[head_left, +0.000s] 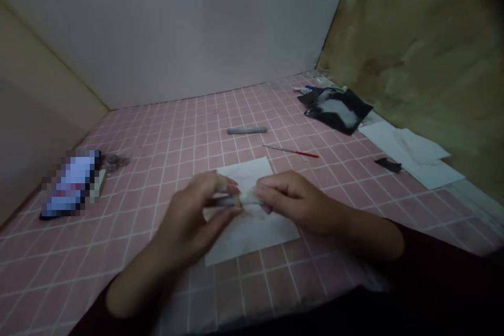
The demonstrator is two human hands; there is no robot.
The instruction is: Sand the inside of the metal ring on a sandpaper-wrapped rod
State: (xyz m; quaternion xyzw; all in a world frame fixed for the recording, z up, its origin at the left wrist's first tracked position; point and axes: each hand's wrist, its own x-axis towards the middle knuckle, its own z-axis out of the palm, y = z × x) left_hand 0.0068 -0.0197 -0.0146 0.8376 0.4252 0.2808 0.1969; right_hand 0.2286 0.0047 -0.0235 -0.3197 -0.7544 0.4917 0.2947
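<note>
- On the pink tile top (90, 257), head view only, what are the hands doing?
- Together, close in front of the camera. Left hand (189, 220) and right hand (297, 202) both pinch one small roll (243, 200) between their fingertips.
- The roll, where is it?
- Held between the hands, above a white sheet (254, 239). Pale, looks wrapped, with a darker end toward the left hand. Exact material too small to tell. Can't tell if it touches the sheet.
- What's nearest past the hands?
- Red-tipped pick (293, 151) just beyond the sheet, grey stick (247, 130) farther on.
- Right side?
- Black pouch (336, 108) with white fluff on it, blue pen (317, 87) near the wall behind it, loose white papers (411, 155), black scrap (388, 165) lying on them.
- Left side?
- Pixelated object (71, 184), blurred out, can't tell what. Small grey coil (116, 161) just beside it.
</note>
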